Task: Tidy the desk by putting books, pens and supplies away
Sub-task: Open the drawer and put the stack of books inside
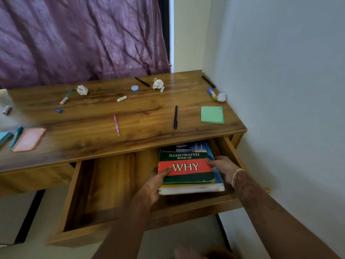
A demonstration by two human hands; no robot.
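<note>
Books: a stack (188,171) lies in the open drawer (112,184), lower right of frame.
Left hand (149,187): grips the stack's left edge.
Right hand (224,168): clasps the right edge.
Desk top (93,126): scattered pens.

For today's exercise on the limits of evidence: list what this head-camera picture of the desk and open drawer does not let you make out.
1. Books under the top book: titles hidden by its cover.
2. Label on the white tube: too small to read.
3. Teal book: cut off by the left edge.
4. Right hand: fingertips hidden behind the book stack.
5. Drawer back part: hidden under the desktop.
</note>
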